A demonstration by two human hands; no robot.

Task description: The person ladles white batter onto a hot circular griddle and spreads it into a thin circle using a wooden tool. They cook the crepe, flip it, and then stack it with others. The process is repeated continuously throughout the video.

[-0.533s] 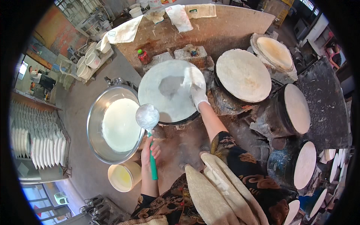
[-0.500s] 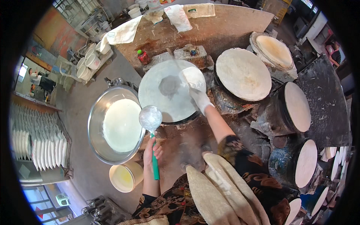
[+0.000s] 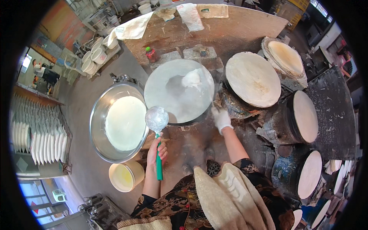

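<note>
My left hand (image 3: 158, 152) is closed round the green handle of a ladle (image 3: 156, 119), its round metal bowl raised beside a large steel basin (image 3: 96, 132) of white batter (image 3: 126, 122). My right hand (image 3: 221, 119), in a white glove, is closed at the right front rim of a round griddle (image 3: 165, 76). A thin, blurred stick-like tool (image 3: 213, 103) rises from its fingers; its exact kind is hard to make out. Pale wet batter covers the griddle, with a white heap (image 3: 193, 78) right of a darker patch, and steam hangs over it.
More round griddles, such as one with a pale sheet (image 3: 253, 79), curve along my right. A cream bucket (image 3: 126, 177) with yellowish liquid stands below the basin. Behind the griddle are a red bottle (image 3: 151, 55) and a low wall (image 3: 237, 28) with cloths.
My right hand has moved from over the griddle down and right to its rim, taking the thin tool along. The white heap now shows fully. My left hand keeps the ladle raised.
</note>
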